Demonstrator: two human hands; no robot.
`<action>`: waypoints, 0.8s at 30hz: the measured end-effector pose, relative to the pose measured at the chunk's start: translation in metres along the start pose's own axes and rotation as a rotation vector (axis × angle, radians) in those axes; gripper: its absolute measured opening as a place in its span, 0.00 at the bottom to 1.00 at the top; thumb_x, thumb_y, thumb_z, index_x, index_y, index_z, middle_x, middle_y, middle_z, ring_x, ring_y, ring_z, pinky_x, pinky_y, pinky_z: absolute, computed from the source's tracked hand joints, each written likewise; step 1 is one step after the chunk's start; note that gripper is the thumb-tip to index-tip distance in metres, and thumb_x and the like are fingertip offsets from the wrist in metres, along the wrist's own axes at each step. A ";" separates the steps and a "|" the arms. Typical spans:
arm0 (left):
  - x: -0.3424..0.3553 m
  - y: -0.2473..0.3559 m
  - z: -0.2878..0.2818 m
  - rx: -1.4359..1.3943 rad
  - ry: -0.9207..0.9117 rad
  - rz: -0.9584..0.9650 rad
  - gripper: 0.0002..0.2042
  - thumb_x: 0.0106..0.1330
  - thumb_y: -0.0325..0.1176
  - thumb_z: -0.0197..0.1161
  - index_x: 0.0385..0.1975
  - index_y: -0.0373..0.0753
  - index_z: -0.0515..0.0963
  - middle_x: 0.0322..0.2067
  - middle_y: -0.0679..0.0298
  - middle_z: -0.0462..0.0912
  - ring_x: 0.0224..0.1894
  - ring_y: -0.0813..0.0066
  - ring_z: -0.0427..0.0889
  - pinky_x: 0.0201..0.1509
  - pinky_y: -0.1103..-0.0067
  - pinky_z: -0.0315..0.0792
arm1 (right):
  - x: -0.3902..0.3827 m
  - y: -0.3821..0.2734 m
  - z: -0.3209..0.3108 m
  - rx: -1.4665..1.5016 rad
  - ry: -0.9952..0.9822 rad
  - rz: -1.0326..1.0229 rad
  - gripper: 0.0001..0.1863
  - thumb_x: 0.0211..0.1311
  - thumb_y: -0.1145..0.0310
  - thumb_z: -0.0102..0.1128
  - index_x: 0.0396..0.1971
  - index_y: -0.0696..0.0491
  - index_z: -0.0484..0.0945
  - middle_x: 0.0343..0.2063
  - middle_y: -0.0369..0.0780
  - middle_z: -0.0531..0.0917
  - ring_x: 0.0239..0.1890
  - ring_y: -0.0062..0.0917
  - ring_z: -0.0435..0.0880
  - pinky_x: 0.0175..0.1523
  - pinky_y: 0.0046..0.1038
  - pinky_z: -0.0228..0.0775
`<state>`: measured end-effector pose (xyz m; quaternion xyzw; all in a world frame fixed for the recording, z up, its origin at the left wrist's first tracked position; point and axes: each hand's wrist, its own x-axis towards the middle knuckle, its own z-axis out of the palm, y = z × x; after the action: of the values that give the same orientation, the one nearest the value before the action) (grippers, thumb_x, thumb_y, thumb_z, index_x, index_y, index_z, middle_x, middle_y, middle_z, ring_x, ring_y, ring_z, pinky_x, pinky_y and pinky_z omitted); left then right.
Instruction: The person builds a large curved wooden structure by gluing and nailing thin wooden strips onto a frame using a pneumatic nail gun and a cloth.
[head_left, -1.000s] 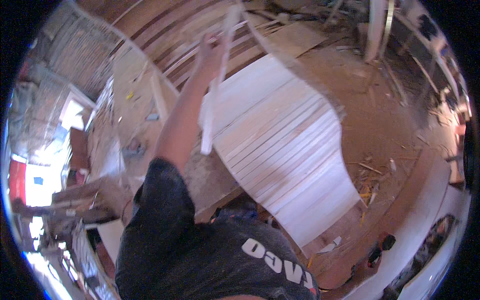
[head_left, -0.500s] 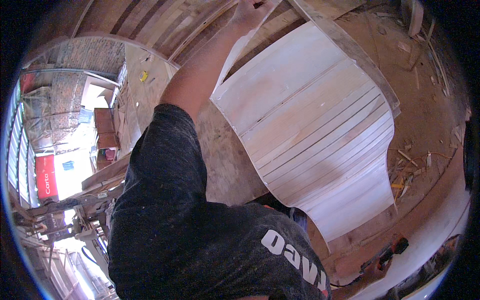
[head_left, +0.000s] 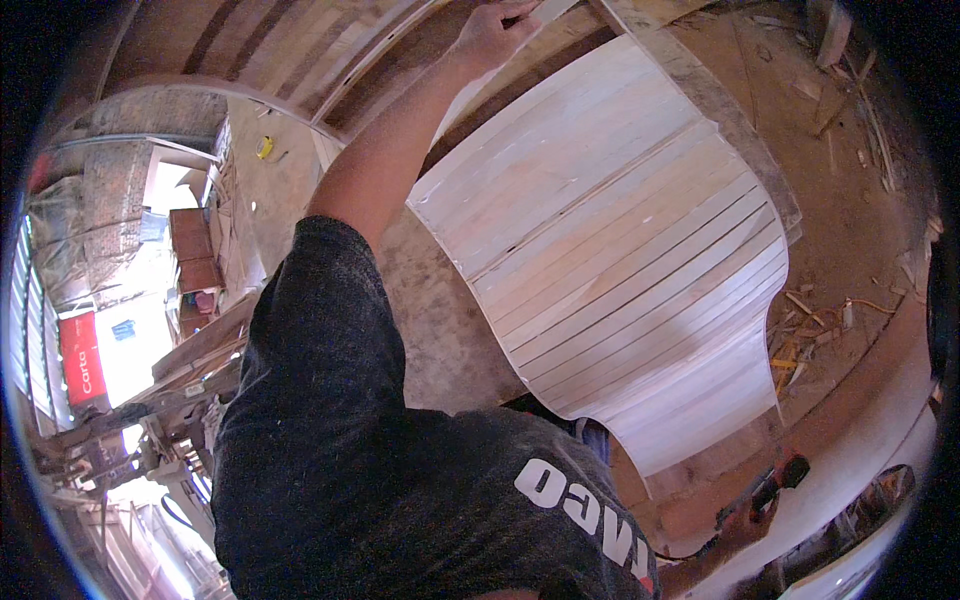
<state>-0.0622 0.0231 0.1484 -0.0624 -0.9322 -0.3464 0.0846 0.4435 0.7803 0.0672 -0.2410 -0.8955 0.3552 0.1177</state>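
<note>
My left hand (head_left: 487,38) reaches up to the top of the view, its fingers closed on a pale thin wooden strip (head_left: 550,10). A large curved panel (head_left: 640,250) of pale slats, wavy along its edges, lies beside and below that arm. At the lower right my right hand (head_left: 742,525) is wrapped round a dark handheld power tool (head_left: 768,488). Behind the hand a dark cord (head_left: 690,552) trails off. The tool's exact kind is too small and dark to make out. A long pale curved surface (head_left: 830,510) runs beside the tool.
A yellow tape measure (head_left: 264,148) lies on a flat brownish surface at the left. A slatted wooden structure (head_left: 250,50) arches across the top. Wood offcuts (head_left: 800,340) and dust cover the floor at right. Brown boxes (head_left: 195,245) and a red panel (head_left: 82,358) stand far left.
The view has shifted slightly, so the background at left sits further left. My left hand shows lower and more fully. My right hand still holds the tool, a little further left in view.
</note>
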 end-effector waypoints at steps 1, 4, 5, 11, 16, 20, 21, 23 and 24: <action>-0.001 -0.007 0.002 -0.002 0.004 -0.001 0.19 0.66 0.36 0.60 0.53 0.31 0.79 0.45 0.48 0.86 0.48 0.70 0.84 0.53 0.73 0.75 | 0.004 0.005 0.000 -0.040 -0.014 0.024 0.35 0.60 0.64 0.70 0.66 0.58 0.70 0.30 0.37 0.82 0.21 0.16 0.69 0.22 0.21 0.59; -0.004 -0.027 0.011 0.037 0.165 0.221 0.19 0.66 0.36 0.60 0.53 0.32 0.79 0.46 0.47 0.86 0.48 0.70 0.84 0.53 0.74 0.75 | 0.005 -0.054 0.021 0.006 -0.033 0.159 0.34 0.61 0.66 0.68 0.67 0.59 0.69 0.31 0.37 0.82 0.22 0.16 0.70 0.24 0.21 0.60; 0.000 -0.017 0.014 0.030 0.079 0.097 0.18 0.66 0.36 0.60 0.53 0.34 0.80 0.47 0.46 0.85 0.51 0.68 0.84 0.56 0.74 0.74 | 0.002 -0.077 0.025 0.088 -0.021 0.273 0.34 0.62 0.67 0.67 0.67 0.59 0.68 0.32 0.38 0.82 0.23 0.16 0.71 0.24 0.21 0.61; 0.001 -0.045 0.034 0.163 0.118 0.139 0.20 0.68 0.44 0.62 0.55 0.40 0.81 0.43 0.48 0.86 0.43 0.68 0.85 0.50 0.74 0.77 | 0.011 -0.048 0.039 -0.016 0.030 -0.103 0.34 0.60 0.72 0.64 0.67 0.59 0.68 0.37 0.39 0.81 0.26 0.18 0.71 0.27 0.23 0.64; -0.006 -0.033 0.048 0.060 0.028 -0.002 0.20 0.66 0.40 0.64 0.54 0.36 0.81 0.39 0.47 0.86 0.39 0.64 0.85 0.46 0.70 0.76 | 0.014 -0.094 0.045 0.012 0.005 0.189 0.32 0.57 0.77 0.60 0.65 0.53 0.73 0.33 0.34 0.79 0.23 0.17 0.68 0.28 0.22 0.64; -0.003 -0.045 0.055 0.082 0.025 0.033 0.20 0.66 0.39 0.63 0.53 0.35 0.80 0.37 0.46 0.85 0.38 0.58 0.85 0.45 0.69 0.76 | 0.020 -0.100 0.049 -0.046 0.025 0.159 0.32 0.54 0.81 0.59 0.64 0.55 0.73 0.33 0.34 0.80 0.25 0.16 0.70 0.30 0.20 0.66; 0.000 -0.044 0.057 0.105 -0.018 -0.010 0.19 0.66 0.39 0.63 0.53 0.34 0.80 0.37 0.45 0.85 0.39 0.56 0.85 0.45 0.69 0.75 | 0.022 -0.098 0.050 -0.066 0.054 0.126 0.33 0.53 0.83 0.59 0.64 0.55 0.74 0.34 0.34 0.81 0.26 0.16 0.73 0.31 0.20 0.67; 0.000 -0.044 0.059 0.136 -0.071 -0.032 0.19 0.67 0.39 0.63 0.53 0.33 0.80 0.37 0.44 0.85 0.40 0.53 0.85 0.46 0.69 0.75 | 0.025 -0.092 0.049 -0.089 0.065 0.113 0.30 0.55 0.81 0.60 0.62 0.54 0.75 0.37 0.36 0.84 0.28 0.19 0.78 0.31 0.23 0.71; -0.001 -0.046 0.061 0.155 -0.021 0.029 0.19 0.67 0.38 0.62 0.52 0.33 0.80 0.38 0.44 0.85 0.41 0.53 0.85 0.48 0.69 0.75 | 0.027 -0.091 0.048 -0.118 0.058 0.083 0.28 0.57 0.80 0.62 0.61 0.53 0.77 0.40 0.38 0.87 0.29 0.21 0.83 0.31 0.26 0.76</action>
<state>-0.0761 0.0282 0.0733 -0.0729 -0.9560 -0.2714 0.0843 0.3704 0.7086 0.0967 -0.2945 -0.9004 0.2990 0.1144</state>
